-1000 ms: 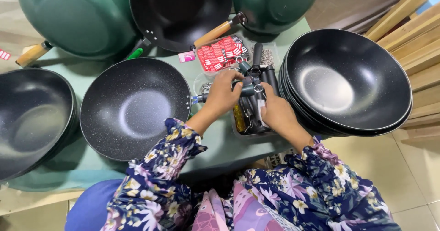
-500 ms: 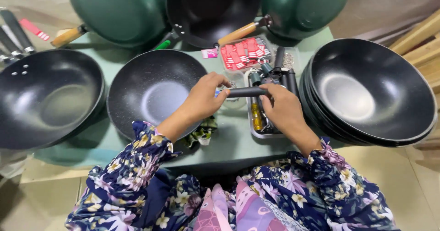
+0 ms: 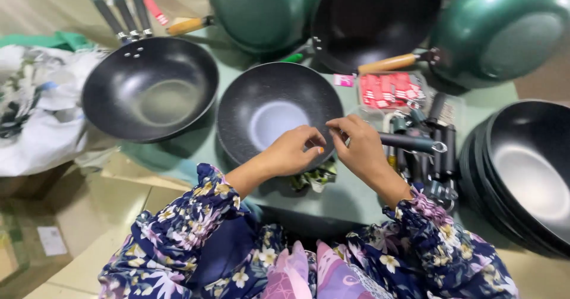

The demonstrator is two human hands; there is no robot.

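A black speckled wok without a handle lies on the green table in front of me. My left hand rests on its near rim with the fingers curled; whether it holds anything small is hidden. My right hand is just right of it, thumb and forefinger pinched together above the rim. A black handle with a metal ring at its end sticks out to the right from under my right palm and seems held there. The fingertips of both hands nearly touch.
A clear tray of black handles and red packets lie to the right, beside a stack of black woks. A black wok with several handles is on the left, green woks behind, and a white bag at far left.
Both hands moved left from the tray to the speckled wok's rim. My left hand let go of the black handle, which now trails from my right hand alone.
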